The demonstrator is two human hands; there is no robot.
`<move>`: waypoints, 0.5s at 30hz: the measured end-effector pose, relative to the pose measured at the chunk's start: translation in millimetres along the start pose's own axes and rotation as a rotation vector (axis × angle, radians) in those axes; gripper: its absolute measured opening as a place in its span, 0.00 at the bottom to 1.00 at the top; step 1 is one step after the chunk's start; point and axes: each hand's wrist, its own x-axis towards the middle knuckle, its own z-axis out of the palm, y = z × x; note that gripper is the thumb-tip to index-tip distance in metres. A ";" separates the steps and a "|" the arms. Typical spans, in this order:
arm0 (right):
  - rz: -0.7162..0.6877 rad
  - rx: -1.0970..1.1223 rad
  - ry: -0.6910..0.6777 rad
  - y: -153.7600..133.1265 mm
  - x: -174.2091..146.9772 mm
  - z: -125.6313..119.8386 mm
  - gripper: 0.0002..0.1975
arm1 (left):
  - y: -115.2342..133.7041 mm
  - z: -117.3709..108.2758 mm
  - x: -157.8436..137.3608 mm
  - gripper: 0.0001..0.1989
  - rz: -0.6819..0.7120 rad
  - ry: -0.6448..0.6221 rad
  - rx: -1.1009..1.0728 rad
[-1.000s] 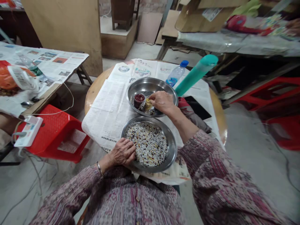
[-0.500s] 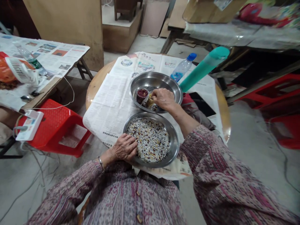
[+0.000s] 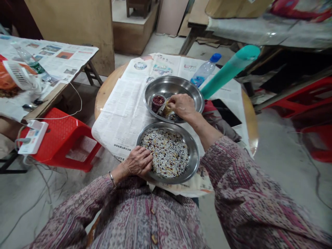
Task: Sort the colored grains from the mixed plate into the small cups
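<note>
A shallow metal plate (image 3: 194, 155) near my body holds a layer of mixed grains (image 3: 166, 152), white, black, yellow and dark red. At its left rim my left hand (image 3: 139, 160) is closed, fingers curled over the edge. Behind it stands a deeper metal basin (image 3: 178, 83) with small clear cups inside. One cup (image 3: 158, 103) is full of dark red beans; a cup of yellow grains (image 3: 167, 110) and one of dark grains (image 3: 172, 116) sit beside it. My right hand (image 3: 183, 104) is over the yellow cup, fingertips pinched together; whatever they hold is too small to see.
Newspaper (image 3: 121, 107) covers the round table. Right of the basin are a blue-capped bottle (image 3: 204, 71), a green tube (image 3: 230, 72) and a dark flat object (image 3: 225, 112). On the left, a red stool (image 3: 62, 135) carries a power strip (image 3: 33, 136); a small fan (image 3: 19, 76) stands on another table.
My right hand stays over the cups in the far basin, its fingers still pinched. The left hand keeps its place on the near plate. The view has tilted slightly.
</note>
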 end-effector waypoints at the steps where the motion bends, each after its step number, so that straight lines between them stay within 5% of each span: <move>1: -0.009 0.015 0.031 2.2 0.4 0.1 0.11 | -0.1 -0.1 0.0 0.09 -0.001 0.001 0.000; 6: -0.119 0.170 0.159 4.2 -27.6 -10.2 0.10 | 0.4 -1.5 0.4 0.09 0.000 0.015 0.002; 15: -0.463 0.262 -0.111 -28.2 -175.7 -5.5 0.10 | 1.0 -1.2 0.5 0.11 0.008 0.054 0.031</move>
